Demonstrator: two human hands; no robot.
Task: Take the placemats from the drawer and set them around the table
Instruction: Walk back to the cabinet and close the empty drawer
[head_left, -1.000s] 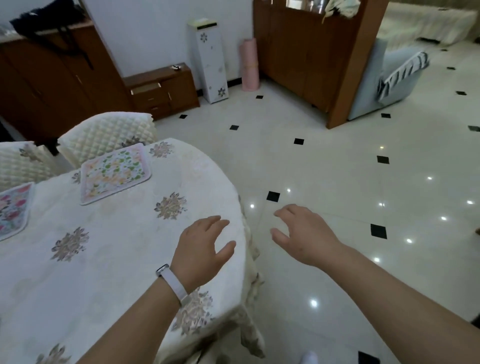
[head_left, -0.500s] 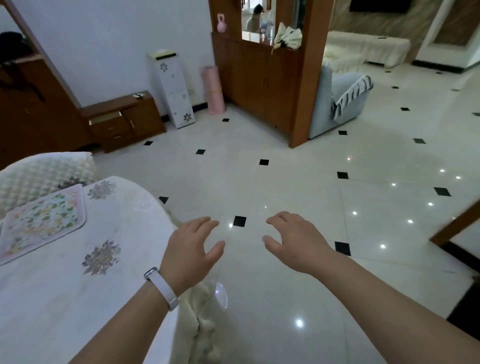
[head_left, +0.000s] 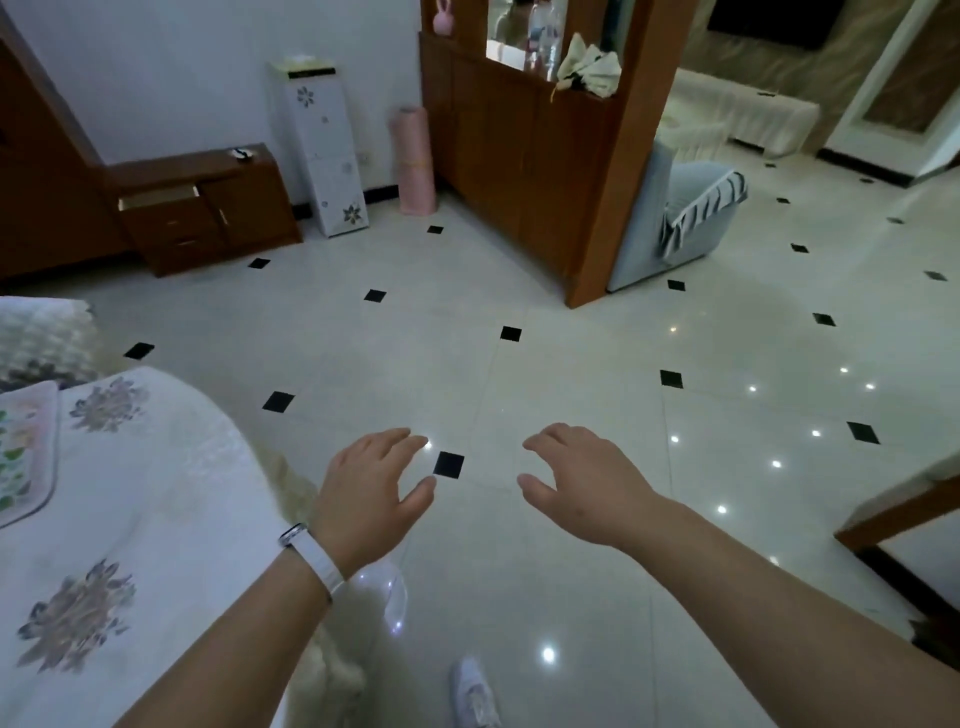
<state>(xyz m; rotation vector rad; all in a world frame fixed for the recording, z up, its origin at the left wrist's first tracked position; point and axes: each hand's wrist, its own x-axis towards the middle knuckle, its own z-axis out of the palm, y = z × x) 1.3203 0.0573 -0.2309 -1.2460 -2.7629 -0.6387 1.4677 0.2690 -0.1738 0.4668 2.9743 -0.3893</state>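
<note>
Two hands show, the left grip (head_left: 371, 493) and the right grip (head_left: 582, 486), both empty with fingers spread. One placemat (head_left: 23, 457) lies on the surface (head_left: 156, 519), well left of the left grip. One white wristband (head_left: 314, 558) sits just behind that grip. One white shoe (head_left: 475, 693) shows on the floor below both grips. One drawer (head_left: 161, 199) stands open far ahead.
</note>
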